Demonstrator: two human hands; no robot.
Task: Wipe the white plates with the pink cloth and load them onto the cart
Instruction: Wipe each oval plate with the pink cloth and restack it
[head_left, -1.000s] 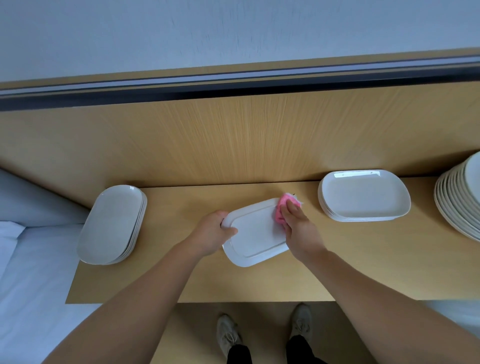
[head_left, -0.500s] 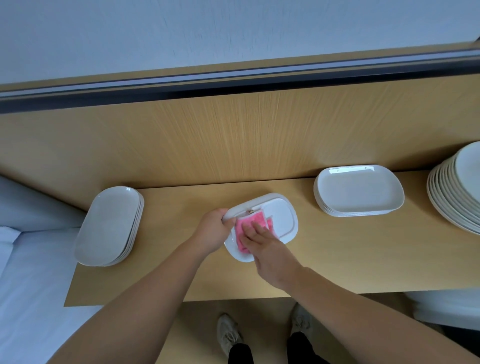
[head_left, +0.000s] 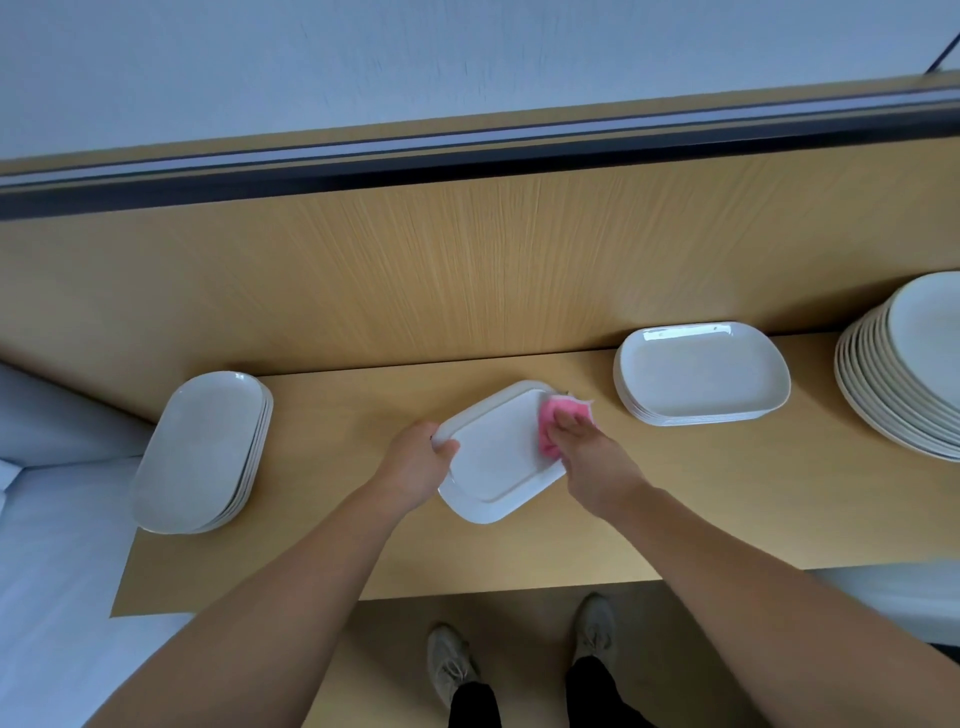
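The white plate sits mid-worktop, the left hand clamped on its left rim, the right hand pressing the limp pink cloth flat-fingered onto its far corner. It looks stiff, glazed, likely slick and breakable, so the rim is the safest hold.

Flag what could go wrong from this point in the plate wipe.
1. The left hand holds the plate by one rim only, while the right hand presses the pink cloth on the opposite corner. The plate could pivot or slip out of that grip.
2. The left plate stack sits at the left end of the table and seems to overhang it. A swing of the left elbow might knock it off.
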